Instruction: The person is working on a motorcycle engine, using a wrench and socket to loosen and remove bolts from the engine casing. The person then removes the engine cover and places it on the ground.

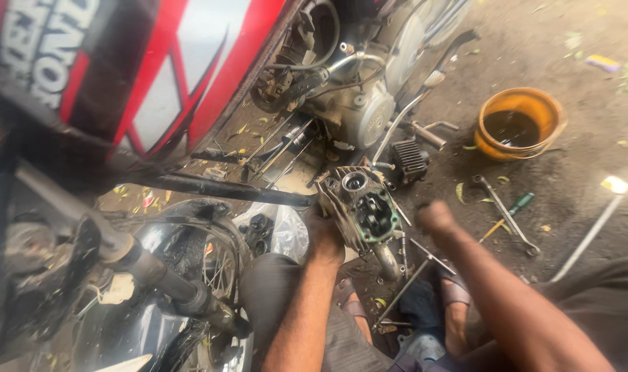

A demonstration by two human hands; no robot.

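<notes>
grey metal cylinder head [361,207] sits clasped in the left hand [325,238]; keep it level. the blurred right hand [434,217] seems closed, probably empty.

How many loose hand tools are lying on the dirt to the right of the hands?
2: a combination wrench lying diagonally below the orange bucket, and a green-handled screwdriver crossing it. Others may be hidden among the parts near the right hand.
</notes>
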